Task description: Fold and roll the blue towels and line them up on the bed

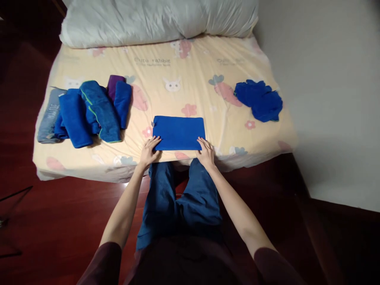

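Note:
A blue towel (179,132) lies flat as a rectangle near the front edge of the bed, with a small tag at its left side. My left hand (151,150) rests at its lower left corner, fingers stretched over the edge. At the lower right corner lies my right hand (206,150), its fingers also spread on the cloth. Neither hand grips the towel.
Several rolled or folded towels (75,118), blue, grey and purple, are heaped on the left of the bed (166,95). A crumpled blue cloth (259,101) lies on the right. Behind is a pale quilt (160,19); a wall (329,99) stands at the right.

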Demonstrator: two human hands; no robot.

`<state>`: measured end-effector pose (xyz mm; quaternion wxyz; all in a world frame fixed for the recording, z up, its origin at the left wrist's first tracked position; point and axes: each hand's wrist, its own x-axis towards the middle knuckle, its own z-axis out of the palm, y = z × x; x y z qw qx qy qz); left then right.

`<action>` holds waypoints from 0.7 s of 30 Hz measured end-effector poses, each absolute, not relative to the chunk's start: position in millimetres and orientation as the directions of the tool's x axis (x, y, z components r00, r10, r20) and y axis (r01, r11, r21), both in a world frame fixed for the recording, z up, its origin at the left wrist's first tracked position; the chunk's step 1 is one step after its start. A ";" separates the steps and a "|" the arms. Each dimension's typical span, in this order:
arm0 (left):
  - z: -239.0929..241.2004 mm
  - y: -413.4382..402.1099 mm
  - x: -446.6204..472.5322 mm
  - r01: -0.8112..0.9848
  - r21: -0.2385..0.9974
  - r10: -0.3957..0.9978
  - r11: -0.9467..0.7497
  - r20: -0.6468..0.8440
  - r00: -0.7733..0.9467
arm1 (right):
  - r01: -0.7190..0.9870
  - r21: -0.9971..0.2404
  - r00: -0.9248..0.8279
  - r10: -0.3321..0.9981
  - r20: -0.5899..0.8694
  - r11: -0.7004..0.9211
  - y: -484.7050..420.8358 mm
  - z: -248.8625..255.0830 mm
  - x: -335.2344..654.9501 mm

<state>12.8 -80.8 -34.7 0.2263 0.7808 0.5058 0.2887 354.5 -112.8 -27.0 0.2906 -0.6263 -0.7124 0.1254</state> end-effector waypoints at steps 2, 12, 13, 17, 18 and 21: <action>-39.0 -79.7 12.5 0.619 0.686 0.923 -0.383 0.255 0.288 | 0.811 -0.555 -0.037 0.964 0.263 0.182 -110.8 -28.0 356.3; -45.6 -77.7 12.9 0.498 0.799 0.935 -0.336 0.346 0.077 | 0.815 -0.575 0.130 0.948 0.292 0.065 -114.5 -19.1 360.7; -45.9 -77.7 13.1 0.499 0.797 0.934 -0.339 0.351 0.073 | 0.811 -0.582 0.147 0.947 0.284 0.049 -114.3 -19.8 361.1; -45.6 -78.9 14.5 0.520 0.789 0.933 -0.327 0.356 0.046 | 0.758 -0.649 0.169 0.940 0.296 0.068 -112.3 -27.4 364.6; -45.0 -79.3 14.9 0.525 0.789 0.934 -0.320 0.354 0.037 | 0.740 -0.666 0.167 0.936 0.309 0.087 -111.8 -29.7 365.7; -43.4 -80.3 16.3 0.526 0.794 0.936 -0.305 0.351 0.014 | 0.708 -0.694 0.162 0.927 0.339 0.131 -111.1 -34.7 368.4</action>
